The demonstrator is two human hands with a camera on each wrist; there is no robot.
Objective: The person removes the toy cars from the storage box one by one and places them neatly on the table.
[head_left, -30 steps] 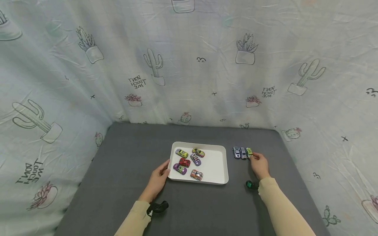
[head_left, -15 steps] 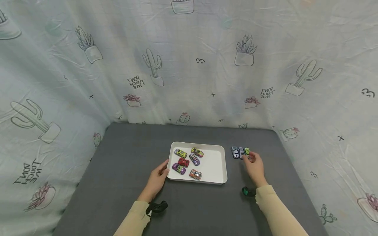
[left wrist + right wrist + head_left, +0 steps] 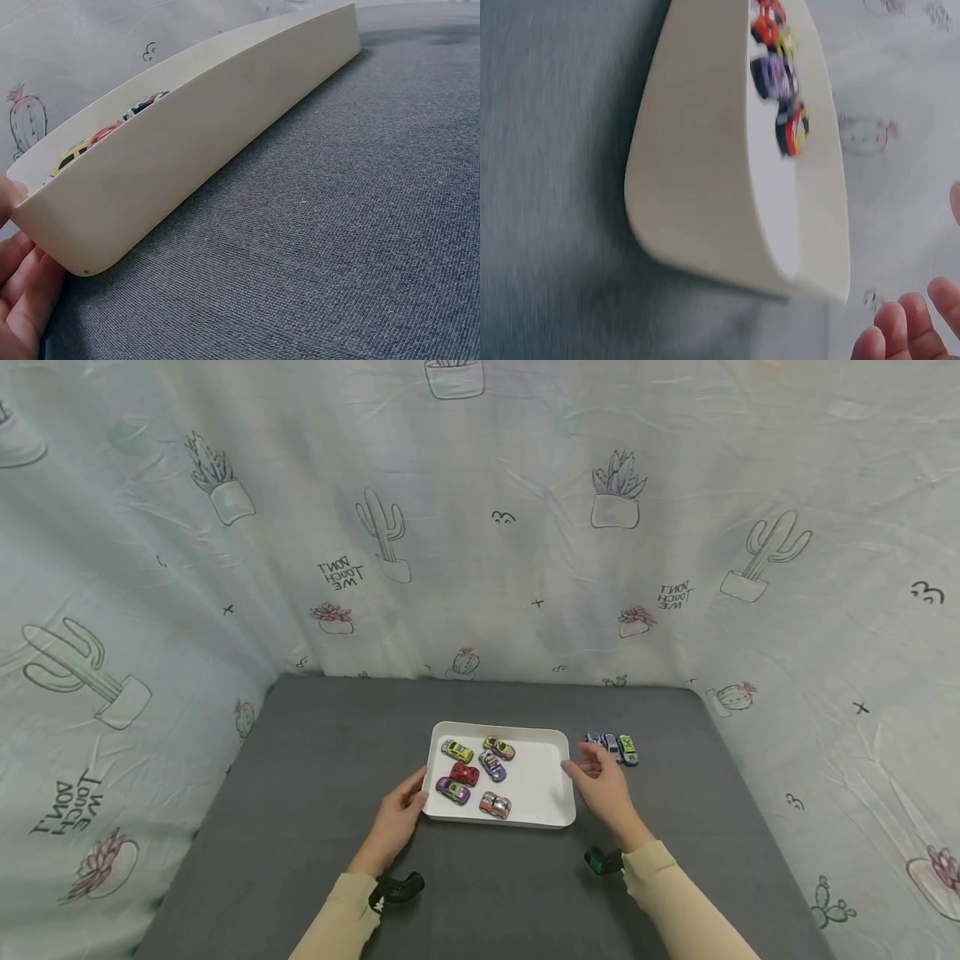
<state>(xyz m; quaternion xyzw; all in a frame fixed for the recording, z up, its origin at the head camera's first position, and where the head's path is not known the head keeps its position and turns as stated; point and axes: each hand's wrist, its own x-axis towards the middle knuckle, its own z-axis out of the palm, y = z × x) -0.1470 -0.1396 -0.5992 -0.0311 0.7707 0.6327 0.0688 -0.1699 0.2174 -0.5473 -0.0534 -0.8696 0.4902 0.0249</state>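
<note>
A shallow white tray (image 3: 536,814) lies on the dark grey table with several toy cars in its left half, among them a red one (image 3: 464,773), a purple-green one (image 3: 452,790) and an orange one (image 3: 495,805). At its left end my left hand (image 3: 395,818) grips the wall, thumb at the rim and fingers outside. My right hand (image 3: 606,789) is by the tray's right edge, its fingers parted and holding nothing. Just beyond it stand three toy cars in a row: a lime-green one (image 3: 628,750) at the right and two bluish ones, partly hidden by the hand.
The grey tabletop (image 3: 345,718) runs around the tray. A pale curtain (image 3: 480,560) printed with cacti hangs behind the table and along both sides. Black straps with small devices sit on both wrists.
My right hand has left the lime-green car, which now stands against the bluish cars, and has moved left to the tray's right edge. My left hand has stayed at the tray.
</note>
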